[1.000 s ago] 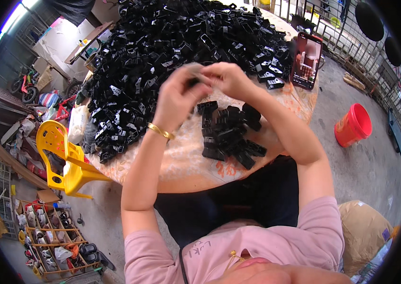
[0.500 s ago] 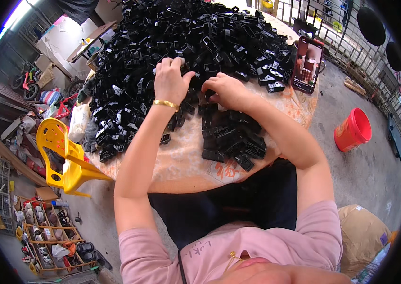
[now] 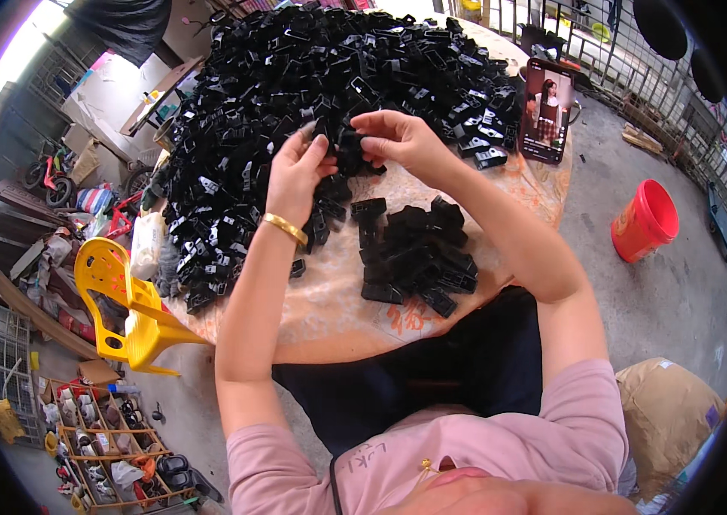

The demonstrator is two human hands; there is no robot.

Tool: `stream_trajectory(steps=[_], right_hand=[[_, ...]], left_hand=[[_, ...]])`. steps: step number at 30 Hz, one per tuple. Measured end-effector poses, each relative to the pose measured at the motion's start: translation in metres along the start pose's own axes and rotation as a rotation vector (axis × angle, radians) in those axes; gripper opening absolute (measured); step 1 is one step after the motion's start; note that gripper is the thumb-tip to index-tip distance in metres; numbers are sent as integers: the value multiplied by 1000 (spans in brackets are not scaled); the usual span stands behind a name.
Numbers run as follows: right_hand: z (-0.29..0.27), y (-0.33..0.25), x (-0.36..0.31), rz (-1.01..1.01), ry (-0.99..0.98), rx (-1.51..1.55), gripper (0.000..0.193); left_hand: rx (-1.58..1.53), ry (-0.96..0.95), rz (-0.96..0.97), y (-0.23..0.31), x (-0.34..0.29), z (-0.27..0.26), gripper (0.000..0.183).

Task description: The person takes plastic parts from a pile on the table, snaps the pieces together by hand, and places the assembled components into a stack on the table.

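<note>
A big heap of small black plastic parts covers most of the table. Over the heap's near edge, my right hand has its fingers closed on a dark plastic part. My left hand, with a gold bangle at the wrist, faces it just to the left. Its thumb and fingers are drawn together; what lies between them is too small or dark to make out. Pale coverings show on its fingertips. Closer to me, a smaller pile of black parts lies on the patterned tablecloth.
A phone stands upright at the table's right edge. On the floor are a red bucket to the right and a yellow plastic chair to the left. A shoe rack sits lower left, a tan sack lower right.
My hands have come up from the heap and nearer each other, a dark part now showing in the right fingers. The right hand has left the smaller pile's far end.
</note>
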State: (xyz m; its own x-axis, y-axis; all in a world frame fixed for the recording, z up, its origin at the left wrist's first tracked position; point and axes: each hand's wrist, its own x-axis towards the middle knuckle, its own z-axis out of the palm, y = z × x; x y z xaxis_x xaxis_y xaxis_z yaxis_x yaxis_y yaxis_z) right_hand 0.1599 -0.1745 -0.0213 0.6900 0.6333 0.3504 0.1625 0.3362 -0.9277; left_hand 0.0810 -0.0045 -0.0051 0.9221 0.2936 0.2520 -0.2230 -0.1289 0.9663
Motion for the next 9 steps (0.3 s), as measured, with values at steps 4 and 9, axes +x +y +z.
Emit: stream_trajectory(steps=[4,9], right_hand=[[9,4,-4,132,41,382,27],[11,0,-6,223,31,409,23]], left_hand=[[-424,-111,-40,-2,-20,16,24],[-147,-97,76,-4,-24,16,33]])
